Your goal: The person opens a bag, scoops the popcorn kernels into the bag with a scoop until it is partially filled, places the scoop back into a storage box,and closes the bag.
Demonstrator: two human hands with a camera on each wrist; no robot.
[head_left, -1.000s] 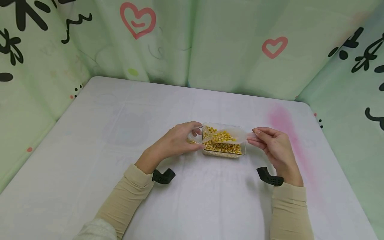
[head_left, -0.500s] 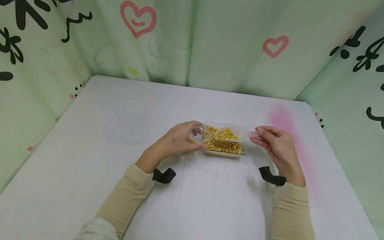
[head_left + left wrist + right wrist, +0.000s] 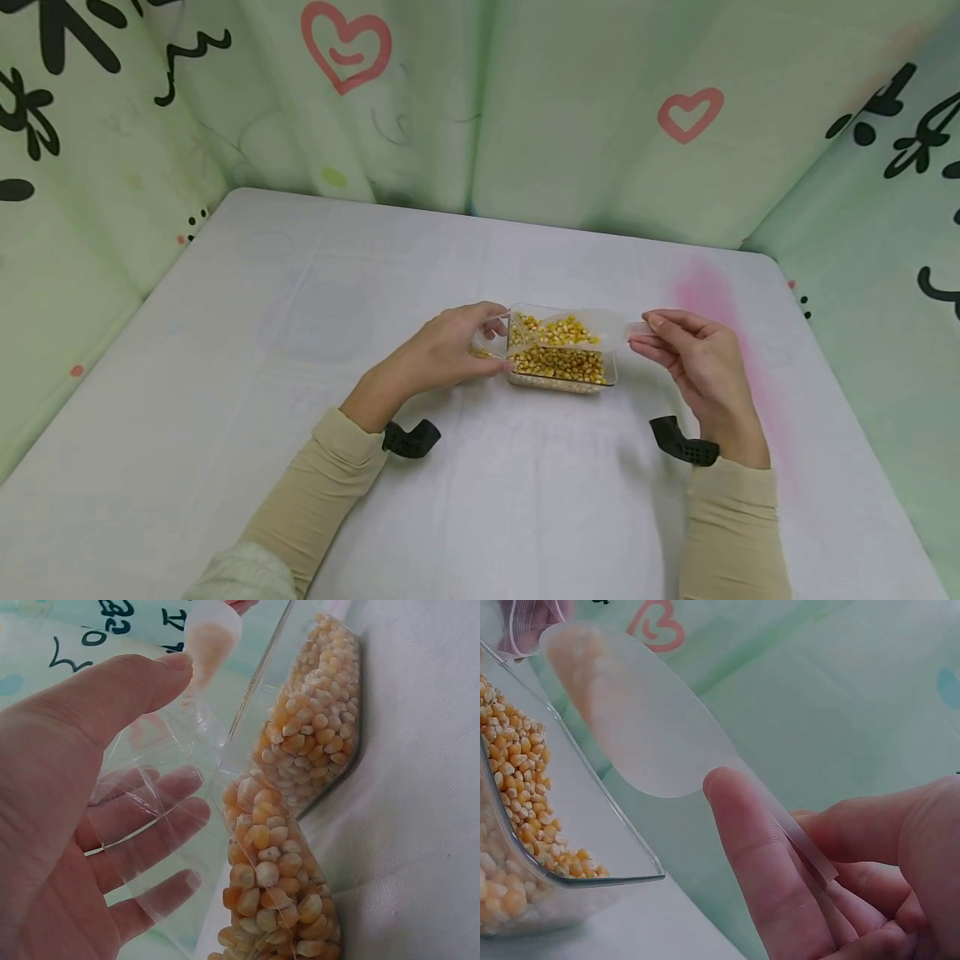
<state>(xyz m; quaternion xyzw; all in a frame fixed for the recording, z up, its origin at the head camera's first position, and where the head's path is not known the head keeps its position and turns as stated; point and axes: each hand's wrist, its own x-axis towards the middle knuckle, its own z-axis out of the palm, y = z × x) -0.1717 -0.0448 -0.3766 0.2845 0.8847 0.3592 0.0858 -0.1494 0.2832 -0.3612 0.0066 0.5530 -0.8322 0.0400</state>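
Observation:
In the head view my left hand [image 3: 448, 346] holds a clear plastic bag [image 3: 271, 896] by its mouth. Thumb and fingers are spread apart around the opening, and corn kernels fill the bag's lower part. Against the bag stands a clear rectangular container [image 3: 626, 878], part full of yellow corn kernels [image 3: 558, 365]. My right hand [image 3: 693, 354] pinches the handle of a translucent white scoop [image 3: 649, 739] between thumb and fingers. Kernels lie in the scoop's front end, which is over the container and points at the bag's mouth. Whether the scoop touches the bag cannot be told.
A white cloth covers the table [image 3: 525, 500], with a pink patch [image 3: 705, 287] at the right. Green curtains [image 3: 570, 125] with hearts and black marks hang behind and at both sides. Each wrist bears a black mount [image 3: 411, 439].
My right hand has drawn slightly to the right and away with the scoop. The kernels in the scoop have shifted a little. My left hand, the bag and the container stay almost still.

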